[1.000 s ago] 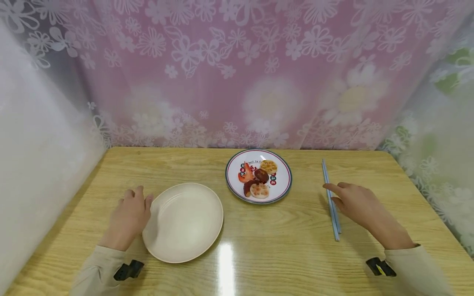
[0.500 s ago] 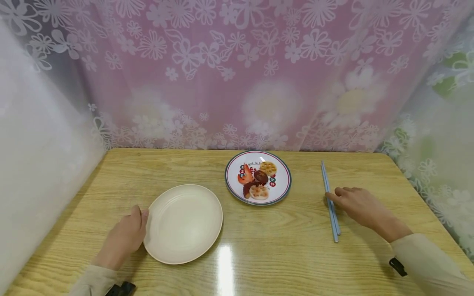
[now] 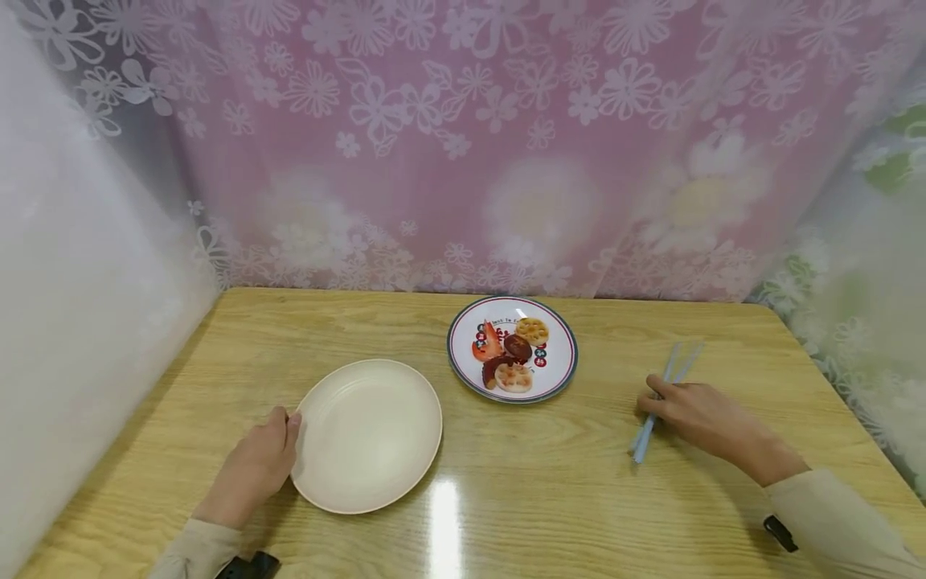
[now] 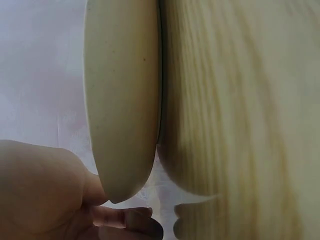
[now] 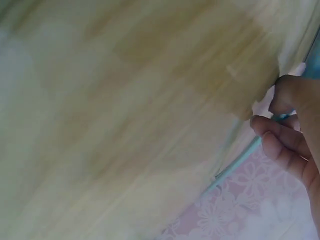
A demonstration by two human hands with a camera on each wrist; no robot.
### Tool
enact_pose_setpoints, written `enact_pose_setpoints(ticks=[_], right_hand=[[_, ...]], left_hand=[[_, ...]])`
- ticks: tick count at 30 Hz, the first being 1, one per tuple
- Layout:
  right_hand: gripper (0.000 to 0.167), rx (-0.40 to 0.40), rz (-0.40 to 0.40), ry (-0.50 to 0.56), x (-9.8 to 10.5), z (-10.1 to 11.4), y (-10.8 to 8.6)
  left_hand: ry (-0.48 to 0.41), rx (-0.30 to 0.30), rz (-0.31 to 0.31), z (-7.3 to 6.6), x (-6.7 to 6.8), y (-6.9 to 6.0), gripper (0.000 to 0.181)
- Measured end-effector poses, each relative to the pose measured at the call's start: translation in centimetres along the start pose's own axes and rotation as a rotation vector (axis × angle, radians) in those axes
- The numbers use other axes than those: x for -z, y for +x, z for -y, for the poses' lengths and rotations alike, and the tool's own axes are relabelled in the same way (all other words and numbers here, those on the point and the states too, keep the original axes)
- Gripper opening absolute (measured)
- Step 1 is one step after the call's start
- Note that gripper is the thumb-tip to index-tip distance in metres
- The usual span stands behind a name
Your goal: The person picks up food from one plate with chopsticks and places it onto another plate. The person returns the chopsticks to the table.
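In the head view, my left hand (image 3: 255, 460) pinches the left rim of a plain cream plate (image 3: 369, 434) on the wooden table. The left wrist view shows the thumb on that rim with curled fingers below it. My right hand (image 3: 707, 416) grips a pair of light blue chopsticks (image 3: 644, 441) between thumb and fingers. They lie crossed, tips pointing different ways at the far end. The right wrist view has one chopstick (image 5: 240, 161) running out from the fingers; the palm hides the middle of the pair.
A white plate with a blue-and-red rim (image 3: 560, 346) stands at the table's back middle. On it lie a shrimp (image 3: 489, 344), a brown mushroom cap (image 3: 517, 347), lotus root slices (image 3: 514, 378) and a curved brown piece (image 3: 490, 373). A pink floral curtain (image 3: 405, 177) hangs behind the table (image 3: 521, 482).
My left hand has come down onto the cream plate's rim. My right hand has taken hold of the chopsticks, which have turned and spread apart at their far ends.
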State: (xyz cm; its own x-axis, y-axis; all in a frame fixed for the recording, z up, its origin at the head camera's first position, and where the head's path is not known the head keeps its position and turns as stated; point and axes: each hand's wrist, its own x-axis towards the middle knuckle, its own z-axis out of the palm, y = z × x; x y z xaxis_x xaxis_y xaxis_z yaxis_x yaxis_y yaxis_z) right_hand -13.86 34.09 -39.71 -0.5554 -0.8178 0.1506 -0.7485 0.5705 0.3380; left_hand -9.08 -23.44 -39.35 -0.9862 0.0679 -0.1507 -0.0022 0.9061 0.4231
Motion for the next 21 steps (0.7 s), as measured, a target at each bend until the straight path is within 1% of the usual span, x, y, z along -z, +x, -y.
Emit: enact_pose_setpoints(ticks=[1, 3, 5, 7, 8, 11, 13, 16, 21], right_hand=[[0.016, -0.008, -0.006, 0.009, -0.1, 0.0, -0.2], [0.036, -0.032, -0.033, 0.025, -0.2, 0.1, -0.4], [0.038, -0.053, -0.065, 0.025, -0.2, 0.1, -0.4], [0.036, -0.073, -0.094, 0.021, -0.1, 0.3, -0.2], [0.044, -0.08, -0.113, 0.013, -0.1, 0.4, 0.1], [0.046, -0.102, -0.173, -0.006, 0.0, 0.5, 0.5], [0.045, -0.118, -0.231, 0.0, 0.1, 0.7, 0.7], [0.042, -0.145, -0.333, 0.043, 0.5, 0.9, 1.1], [0.041, -0.202, -0.501, 0.12, 1.5, 1.9, 2.5]], left_hand=[[0.009, -0.001, 0.005, 0.0, 0.0, 0.0, 0.037], [0.025, -0.008, 0.013, 0.0, 0.0, 0.0, 0.038], [0.046, -0.019, 0.011, -0.1, 0.0, 0.1, 0.038], [0.063, -0.02, 0.007, -0.1, -0.1, 0.1, 0.036], [0.071, -0.017, -0.002, -0.1, -0.1, 0.0, 0.035], [0.098, -0.001, -0.008, -0.4, -0.2, -0.1, 0.034], [0.113, 0.007, -0.004, -0.7, -0.3, -0.1, 0.034], [0.122, 0.012, 0.009, -0.9, -0.3, -0.1, 0.034], [0.135, 0.01, -0.027, -0.9, -0.2, -0.2, 0.033]])
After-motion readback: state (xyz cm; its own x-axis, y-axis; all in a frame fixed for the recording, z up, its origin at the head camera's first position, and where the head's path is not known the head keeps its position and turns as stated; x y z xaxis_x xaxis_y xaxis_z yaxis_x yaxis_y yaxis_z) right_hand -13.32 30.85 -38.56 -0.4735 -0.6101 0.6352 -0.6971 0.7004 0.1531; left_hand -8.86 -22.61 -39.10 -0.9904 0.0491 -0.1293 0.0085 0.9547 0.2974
